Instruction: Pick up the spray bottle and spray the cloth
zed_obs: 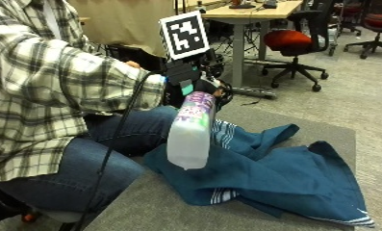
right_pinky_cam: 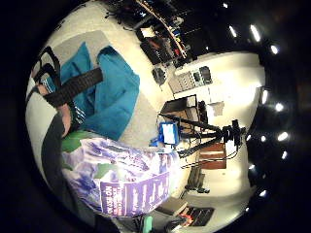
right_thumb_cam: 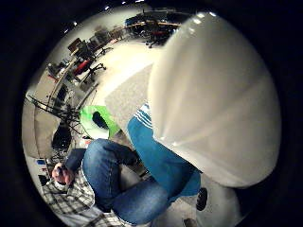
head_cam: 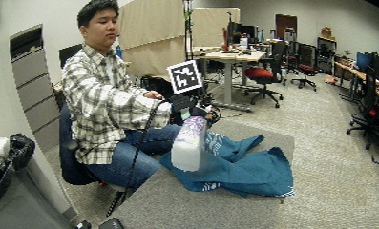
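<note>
Spray bottle was off the table, hanging base-down from the gloved right hand above the near edge of the teal cloth, which lay spread toward the table's far corner. To spray well, I'd judge the nozzle needed turning toward the cloth's middle before squeezing the trigger; nozzle direction couldn't be made out. Fingers were wrapped around the bottle's top end at the printed label, holding it, nothing else touched.
</note>
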A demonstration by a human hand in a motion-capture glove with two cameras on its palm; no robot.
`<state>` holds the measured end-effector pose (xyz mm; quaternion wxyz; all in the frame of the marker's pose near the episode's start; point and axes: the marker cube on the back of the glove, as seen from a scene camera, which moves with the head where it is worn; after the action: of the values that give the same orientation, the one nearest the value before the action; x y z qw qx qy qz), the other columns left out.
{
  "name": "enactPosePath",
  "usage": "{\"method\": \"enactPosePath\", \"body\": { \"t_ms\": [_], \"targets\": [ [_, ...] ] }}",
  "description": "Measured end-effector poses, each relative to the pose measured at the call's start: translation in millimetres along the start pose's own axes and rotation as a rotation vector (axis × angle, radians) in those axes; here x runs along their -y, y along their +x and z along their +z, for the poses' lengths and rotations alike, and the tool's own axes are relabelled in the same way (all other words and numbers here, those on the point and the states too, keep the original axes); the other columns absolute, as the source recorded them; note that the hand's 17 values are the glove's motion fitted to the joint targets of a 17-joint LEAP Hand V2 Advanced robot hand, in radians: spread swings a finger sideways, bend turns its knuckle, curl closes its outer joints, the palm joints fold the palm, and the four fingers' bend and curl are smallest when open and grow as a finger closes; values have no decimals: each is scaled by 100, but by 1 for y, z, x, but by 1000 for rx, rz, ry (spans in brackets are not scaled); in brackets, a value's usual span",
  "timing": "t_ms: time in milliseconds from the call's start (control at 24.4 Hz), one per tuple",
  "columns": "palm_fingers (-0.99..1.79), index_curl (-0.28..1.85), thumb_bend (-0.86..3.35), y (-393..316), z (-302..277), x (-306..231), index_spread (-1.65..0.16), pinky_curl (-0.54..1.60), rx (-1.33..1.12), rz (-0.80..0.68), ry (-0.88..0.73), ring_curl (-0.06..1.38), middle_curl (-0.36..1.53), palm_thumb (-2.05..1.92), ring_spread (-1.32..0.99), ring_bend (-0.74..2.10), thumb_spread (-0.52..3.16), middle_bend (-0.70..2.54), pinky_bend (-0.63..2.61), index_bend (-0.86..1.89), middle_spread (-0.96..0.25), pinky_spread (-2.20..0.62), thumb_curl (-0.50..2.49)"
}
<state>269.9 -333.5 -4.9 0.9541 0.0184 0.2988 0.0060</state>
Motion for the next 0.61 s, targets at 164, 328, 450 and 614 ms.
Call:
{"method": "enactPosePath", "body": {
  "t_ms": [164,328,450,614],
  "targets": [
    [130,67,-3,-12,5,1,-29,41,-41,-33,-19,50,54,101,-24,60,15,59,44,24,-17,-18,81],
    [130,67,-3,-24,10,1,-29,41,-98,-78,-34,50,54,100,-24,60,15,59,45,24,-17,-18,81],
    [130,67,-3,-30,13,1,-29,41,-110,-96,-38,50,54,100,-24,61,15,59,45,24,-17,-18,81],
    [130,67,-3,-32,15,1,-29,41,-113,-104,-42,50,54,100,-23,61,14,59,45,24,-17,-18,81]
  ]
}}
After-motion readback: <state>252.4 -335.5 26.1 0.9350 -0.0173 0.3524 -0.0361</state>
